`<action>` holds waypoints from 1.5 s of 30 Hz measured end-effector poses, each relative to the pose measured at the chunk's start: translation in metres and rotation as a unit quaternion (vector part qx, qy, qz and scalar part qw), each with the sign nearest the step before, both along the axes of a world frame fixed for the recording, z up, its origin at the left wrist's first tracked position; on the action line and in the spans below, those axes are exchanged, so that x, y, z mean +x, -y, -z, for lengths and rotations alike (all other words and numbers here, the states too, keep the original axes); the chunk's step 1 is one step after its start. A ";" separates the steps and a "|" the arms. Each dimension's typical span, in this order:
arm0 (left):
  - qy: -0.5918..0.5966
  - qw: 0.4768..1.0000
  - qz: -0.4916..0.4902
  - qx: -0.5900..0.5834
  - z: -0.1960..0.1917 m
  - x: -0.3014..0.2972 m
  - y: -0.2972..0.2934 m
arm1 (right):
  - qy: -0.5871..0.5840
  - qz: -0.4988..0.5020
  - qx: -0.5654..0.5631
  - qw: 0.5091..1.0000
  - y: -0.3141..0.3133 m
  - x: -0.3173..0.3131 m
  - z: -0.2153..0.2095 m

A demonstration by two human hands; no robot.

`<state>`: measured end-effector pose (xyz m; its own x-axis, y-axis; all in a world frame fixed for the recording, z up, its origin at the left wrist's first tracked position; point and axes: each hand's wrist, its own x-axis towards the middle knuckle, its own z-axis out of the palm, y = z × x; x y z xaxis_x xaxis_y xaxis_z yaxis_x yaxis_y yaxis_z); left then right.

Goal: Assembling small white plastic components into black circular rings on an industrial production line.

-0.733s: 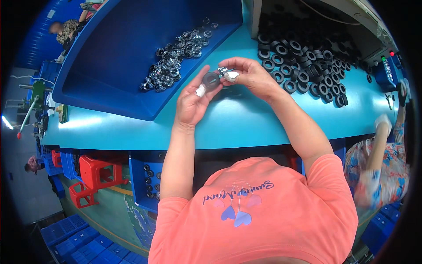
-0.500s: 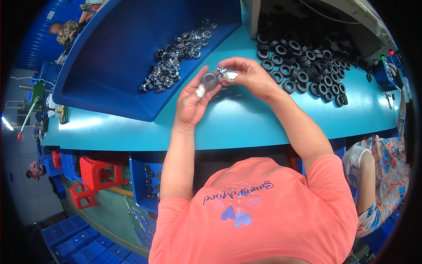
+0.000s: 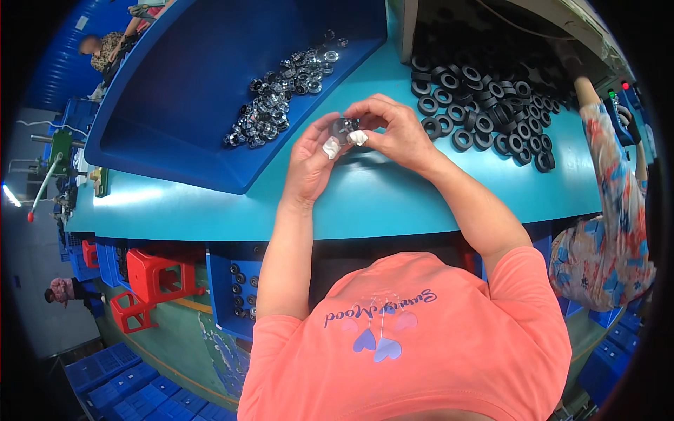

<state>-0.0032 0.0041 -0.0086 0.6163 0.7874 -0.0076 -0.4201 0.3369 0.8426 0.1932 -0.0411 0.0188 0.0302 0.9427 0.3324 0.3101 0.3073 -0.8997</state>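
My left hand (image 3: 309, 160) holds a small black toy tyre (image 3: 337, 130) between thumb and fingers, above the teal table. Against the tyre, my right hand (image 3: 401, 135) pinches a shiny chrome wheel hub (image 3: 351, 124). The two parts touch, though the fingers partly cover them and I cannot tell how far the hub sits inside. White wrapping covers both thumbs. Left of my hands, a heap of chrome wheel hubs (image 3: 267, 109) lies in a large blue tray (image 3: 168, 158). To the right, many loose black tyres (image 3: 484, 112) are piled on the table.
Below the teal table (image 3: 379, 200), a blue bin (image 3: 223, 295) holds several wheels. At the right, a co-worker's floral sleeve (image 3: 609, 158) reaches toward the tyre pile. Red stools (image 3: 165, 274) stand on the floor at left, near a green lever press (image 3: 62, 151).
My right hand has brought the chrome hub left against the tyre, and the tyre has turned in my left hand. The co-worker at right has stretched an arm to the far tyres.
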 end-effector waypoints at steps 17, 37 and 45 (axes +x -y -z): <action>0.021 0.999 -0.008 -0.024 -0.002 -0.002 0.001 | 0.057 0.045 0.089 0.993 0.003 -0.009 -0.001; -0.032 0.999 -0.028 0.009 0.004 0.006 0.005 | 0.170 0.085 0.182 0.965 0.005 -0.022 0.008; -0.002 1.000 -0.026 0.017 0.003 0.004 0.003 | -0.076 0.012 -0.090 0.993 -0.004 -0.008 0.013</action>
